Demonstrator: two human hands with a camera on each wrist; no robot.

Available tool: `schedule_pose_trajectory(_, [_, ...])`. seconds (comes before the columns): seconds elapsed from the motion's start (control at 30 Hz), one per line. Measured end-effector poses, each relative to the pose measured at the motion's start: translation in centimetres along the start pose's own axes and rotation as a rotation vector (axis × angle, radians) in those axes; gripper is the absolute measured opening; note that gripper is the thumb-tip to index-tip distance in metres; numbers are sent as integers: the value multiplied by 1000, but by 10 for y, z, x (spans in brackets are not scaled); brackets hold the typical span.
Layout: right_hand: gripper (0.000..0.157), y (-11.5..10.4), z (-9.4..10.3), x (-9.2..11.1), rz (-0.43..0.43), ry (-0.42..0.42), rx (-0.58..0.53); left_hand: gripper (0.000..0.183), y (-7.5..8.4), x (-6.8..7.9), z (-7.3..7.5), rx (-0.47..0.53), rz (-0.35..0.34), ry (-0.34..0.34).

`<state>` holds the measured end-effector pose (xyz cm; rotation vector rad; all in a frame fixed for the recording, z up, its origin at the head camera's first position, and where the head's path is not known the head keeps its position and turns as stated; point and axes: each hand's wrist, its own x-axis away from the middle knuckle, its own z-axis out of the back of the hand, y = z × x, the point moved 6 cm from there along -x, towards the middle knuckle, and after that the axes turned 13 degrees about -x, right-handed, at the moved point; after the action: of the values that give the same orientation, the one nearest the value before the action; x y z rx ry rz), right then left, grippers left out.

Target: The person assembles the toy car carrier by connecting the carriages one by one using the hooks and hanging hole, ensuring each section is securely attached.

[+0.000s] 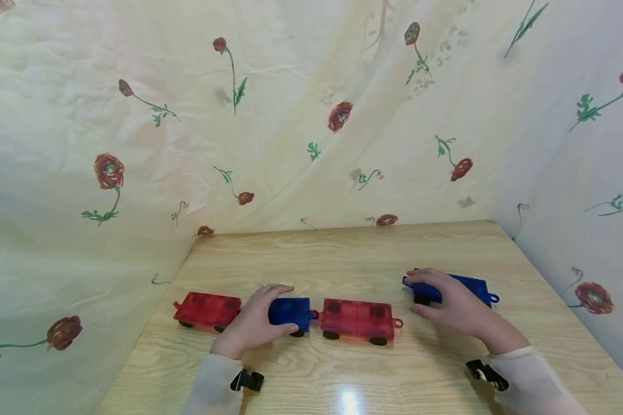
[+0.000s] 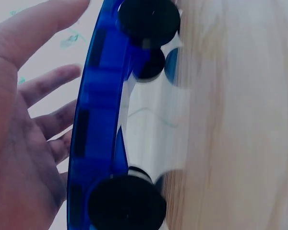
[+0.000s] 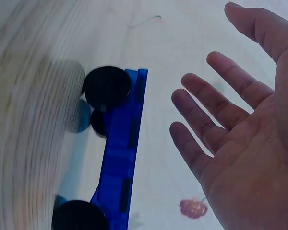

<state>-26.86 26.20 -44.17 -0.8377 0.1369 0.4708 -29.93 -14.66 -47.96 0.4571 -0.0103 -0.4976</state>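
Observation:
Three toy train cars stand in a row on the wooden table: a red car, a blue car and a second red car. My left hand is over the blue one, thumb along its near side and fingers at the far side. In the left wrist view, the loosely spread fingers overlap the car's edge. Farther right, another blue car stands apart from the row. Over its left end reaches my right hand; the right wrist view has the fingers extended and apart from the car.
A pale curtain printed with red flowers hangs behind the table and along both its sides. Each sleeve has a black strap clip at the wrist. Coupling rings stick out from the car ends.

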Motion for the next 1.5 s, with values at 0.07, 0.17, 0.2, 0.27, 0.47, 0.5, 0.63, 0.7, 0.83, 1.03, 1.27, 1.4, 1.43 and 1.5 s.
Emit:
schedule_pose_trajectory(0.07, [50,2,3,1,-1,11,8,81,5,-2,-1,2,0,2])
schedule_pose_trajectory(0.17, [49,6,8,2,-4,28,18,82,13,-5,-1,0,-7,3])
schedule_pose_trajectory(0.2, [48,7,9,2,-8,32,18,82,16,-5,-1,0,-16,5])
schedule_pose_trajectory(0.27, [48,10,12,3,-16,40,13,81,22,-7,-1,-2,-35,10])
schedule_pose_trajectory(0.47, [50,18,18,8,-54,49,1,81,37,-14,-6,-11,-97,39])
schedule_pose_trajectory(0.5, [51,19,19,9,-61,53,2,81,39,-15,-8,-9,-105,38])
schedule_pose_trajectory(0.63, [52,26,24,12,-87,69,-2,81,48,-20,-13,-1,-133,20])
schedule_pose_trajectory(0.7, [54,30,27,13,-99,71,-8,81,54,-22,-15,-2,-145,7])
schedule_pose_trajectory(0.83, [59,38,32,15,-119,70,-30,80,65,-26,-21,-13,-161,-21])
schedule_pose_trajectory(1.03, [63,45,39,17,-146,70,-34,80,84,-33,-35,-74,-203,-54])
schedule_pose_trajectory(1.27, [69,57,42,20,-174,83,-4,81,106,-41,-46,-163,-254,-76])
schedule_pose_trajectory(1.4, [70,65,43,21,-183,111,55,81,117,-45,-50,-200,-299,-77])
schedule_pose_trajectory(1.43, [71,66,44,21,-187,116,69,81,120,-47,-51,-211,-309,-76])
schedule_pose_trajectory(1.5, [72,68,44,21,-195,124,94,82,124,-49,-54,-224,-322,-79])
